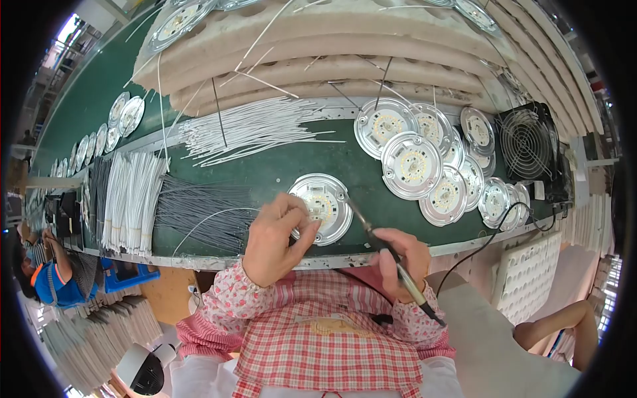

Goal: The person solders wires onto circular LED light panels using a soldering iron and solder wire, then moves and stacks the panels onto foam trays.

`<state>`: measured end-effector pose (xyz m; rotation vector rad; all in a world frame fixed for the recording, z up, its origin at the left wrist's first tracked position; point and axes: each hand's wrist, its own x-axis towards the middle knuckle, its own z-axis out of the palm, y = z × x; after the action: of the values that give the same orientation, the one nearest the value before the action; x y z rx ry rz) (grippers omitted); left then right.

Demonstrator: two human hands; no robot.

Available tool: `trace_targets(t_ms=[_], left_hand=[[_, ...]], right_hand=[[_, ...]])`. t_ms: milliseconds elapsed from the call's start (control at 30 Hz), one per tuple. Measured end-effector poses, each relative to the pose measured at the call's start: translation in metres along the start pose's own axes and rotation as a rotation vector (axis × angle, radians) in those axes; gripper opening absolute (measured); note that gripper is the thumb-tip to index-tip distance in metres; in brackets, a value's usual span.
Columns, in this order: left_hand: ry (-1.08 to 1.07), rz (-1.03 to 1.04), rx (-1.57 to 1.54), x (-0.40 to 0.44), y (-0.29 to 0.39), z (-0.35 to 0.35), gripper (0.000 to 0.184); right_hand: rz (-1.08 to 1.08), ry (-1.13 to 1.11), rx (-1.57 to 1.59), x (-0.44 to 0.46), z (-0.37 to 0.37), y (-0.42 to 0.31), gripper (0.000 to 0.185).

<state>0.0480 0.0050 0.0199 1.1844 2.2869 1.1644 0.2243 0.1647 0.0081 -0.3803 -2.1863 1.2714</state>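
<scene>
On the bench in front of me lies a round LED board on a silver disc, its left part hidden by my left hand. My left hand is closed in a pinch at the disc's left side. A thin white wire curves from the left into its fingers; the wire's tip is hidden. My right hand grips a soldering iron like a pen. The iron slants up and left, and its tip is at the disc's right rim.
Bundles of white wires and dark wires lie left, with loose white wires behind. Several LED discs overlap at right beside a black fan. Stacked foam trays line the back. Another person sits far left.
</scene>
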Motion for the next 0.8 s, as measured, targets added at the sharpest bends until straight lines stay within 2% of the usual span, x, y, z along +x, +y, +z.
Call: trace_targets(t_ms=[100,200,500,800], left_hand=[[0.054,0.004,0.070,-0.004,-0.001,0.007,0.011],[0.105,0.100,0.229,-0.006,-0.002,0.014,0.011],[0.167,0.148,0.317,-0.008,0.001,0.021,0.015],[0.226,0.163,0.363,-0.006,0.002,0.029,0.018]], right_hand=[[0.032,-0.126,0.160,-0.012,-0.006,0.009,0.025],[0.055,-0.068,0.217,-0.015,0.007,0.013,0.019],[0.026,-0.085,0.192,-0.011,0.010,0.017,0.019],[0.085,-0.090,0.219,-0.008,0.012,0.013,0.019]])
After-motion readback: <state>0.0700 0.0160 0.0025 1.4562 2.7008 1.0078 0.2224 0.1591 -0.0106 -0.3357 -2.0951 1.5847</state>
